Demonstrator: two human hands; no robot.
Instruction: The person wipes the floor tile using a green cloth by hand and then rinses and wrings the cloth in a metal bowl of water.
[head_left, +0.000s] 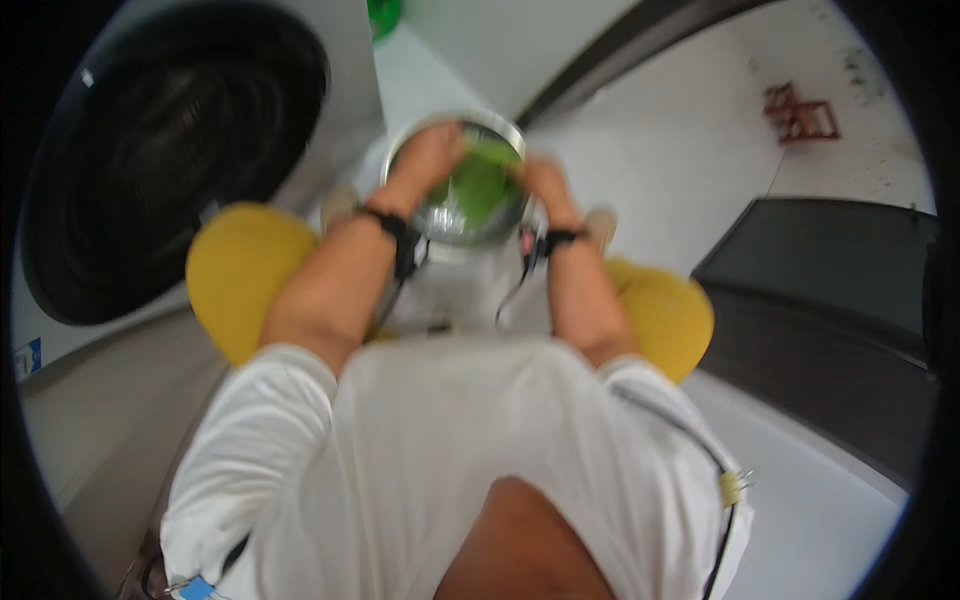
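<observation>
A round metal basin stands on the floor between my feet. Green leafy vegetable lies in and over it, with a bright, shiny patch beside the leaves. Over the basin's left side, my left hand has its fingers closed on one end of a pale green stalk or leaf. At the right rim, my right hand pinches the other end of the greens. Motion blur hides the exact fingertips. Black straps with small devices circle both wrists, and a thin cable hangs from the right one.
To the left is a large dark round appliance door, like a washing machine's. Yellow-clad knees flank my forearms. A dark panel-like piece stands at right, a reddish-brown chair farther off. Something green sits at the top edge.
</observation>
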